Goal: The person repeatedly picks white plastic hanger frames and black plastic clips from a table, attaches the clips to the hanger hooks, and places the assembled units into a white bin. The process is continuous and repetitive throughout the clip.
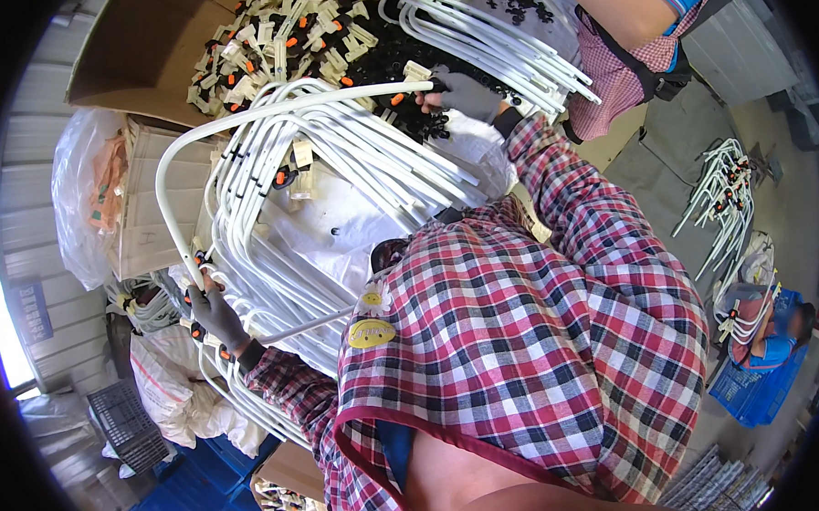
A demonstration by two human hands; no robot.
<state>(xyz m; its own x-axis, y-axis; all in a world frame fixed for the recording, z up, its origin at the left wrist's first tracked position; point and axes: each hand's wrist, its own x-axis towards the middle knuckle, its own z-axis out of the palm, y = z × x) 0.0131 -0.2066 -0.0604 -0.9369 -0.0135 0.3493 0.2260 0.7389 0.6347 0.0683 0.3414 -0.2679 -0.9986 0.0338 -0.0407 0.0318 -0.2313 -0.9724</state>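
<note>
In the head view, the left hand (217, 317) curls its fingers around one end of the bent white tube (239, 119), near the table's (318, 250) left edge; the right hand's (469, 96) fingers pinch the other. Steady, even support should keep it clear of the piled tubes (350, 144).

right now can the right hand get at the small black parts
Probably yes: the right hand is right beside the small black parts, with nothing visible between, though it is holding the end of the white tube.
</note>
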